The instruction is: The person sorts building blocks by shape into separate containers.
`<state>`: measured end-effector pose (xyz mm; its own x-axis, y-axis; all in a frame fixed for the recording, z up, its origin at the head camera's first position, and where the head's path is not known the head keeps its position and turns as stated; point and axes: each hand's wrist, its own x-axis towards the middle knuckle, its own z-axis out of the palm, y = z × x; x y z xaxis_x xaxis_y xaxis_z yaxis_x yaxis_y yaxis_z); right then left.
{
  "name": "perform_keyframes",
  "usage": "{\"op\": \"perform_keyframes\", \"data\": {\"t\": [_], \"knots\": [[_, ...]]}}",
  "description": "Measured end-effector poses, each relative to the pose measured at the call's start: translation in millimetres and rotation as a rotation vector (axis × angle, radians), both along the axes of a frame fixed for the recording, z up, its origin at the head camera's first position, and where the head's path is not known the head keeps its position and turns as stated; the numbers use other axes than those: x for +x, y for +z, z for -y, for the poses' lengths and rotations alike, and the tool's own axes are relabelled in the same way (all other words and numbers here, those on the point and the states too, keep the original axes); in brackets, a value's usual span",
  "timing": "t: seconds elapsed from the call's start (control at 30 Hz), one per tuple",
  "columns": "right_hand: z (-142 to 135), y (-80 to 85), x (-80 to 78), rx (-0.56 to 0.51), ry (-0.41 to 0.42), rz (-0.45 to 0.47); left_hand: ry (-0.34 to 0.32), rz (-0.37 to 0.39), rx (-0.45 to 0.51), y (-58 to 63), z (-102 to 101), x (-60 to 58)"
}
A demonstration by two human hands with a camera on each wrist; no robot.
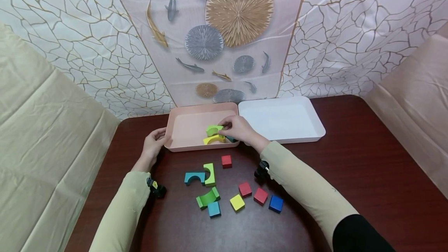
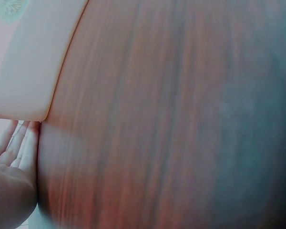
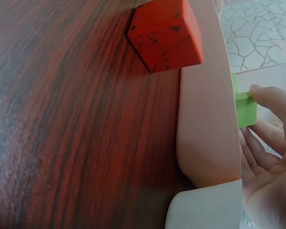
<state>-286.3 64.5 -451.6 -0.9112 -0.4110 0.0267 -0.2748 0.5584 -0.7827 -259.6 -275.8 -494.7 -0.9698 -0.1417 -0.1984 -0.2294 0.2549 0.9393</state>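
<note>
My left hand holds the left rim of the pink tray, its thumb over the edge and its fingers along the outside. In the left wrist view those fingers lie beside the tray wall. Inside the tray's right part, my right hand pinches a light green arch block between thumb and fingertips. The right wrist view shows this green block above the tray rim. A yellow arch block lies just in front of it. Beside them a dark teal block is partly hidden by my hand.
A white tray adjoins the pink one on the right. On the dark wooden table lie a teal arch, two green arches, a teal cube, a yellow cube, red cubes and a blue cube.
</note>
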Motion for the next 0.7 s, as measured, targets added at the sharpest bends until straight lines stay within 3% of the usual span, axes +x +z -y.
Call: {"op": "perform_keyframes", "data": {"t": [0.1, 0.33, 0.5, 0.7], "knots": [[0.4, -0.3, 0.0, 0.008, 0.007, -0.005, -0.003, 0.008, 0.018, 2.7, -0.6, 1.0], [2.3, -3.4, -3.5, 0.047, 0.038, -0.066, -0.019, 0.044, 0.046, 31.2, -8.7, 12.9], [4.6, -3.6, -4.9, 0.075, 0.042, -0.106, -0.013, 0.044, 0.053, 27.5, -8.1, 10.3], [6.4, -4.6, -7.2, 0.093, 0.016, -0.113, 0.001, 0.042, 0.037, 7.4, -0.8, -0.3]]}}
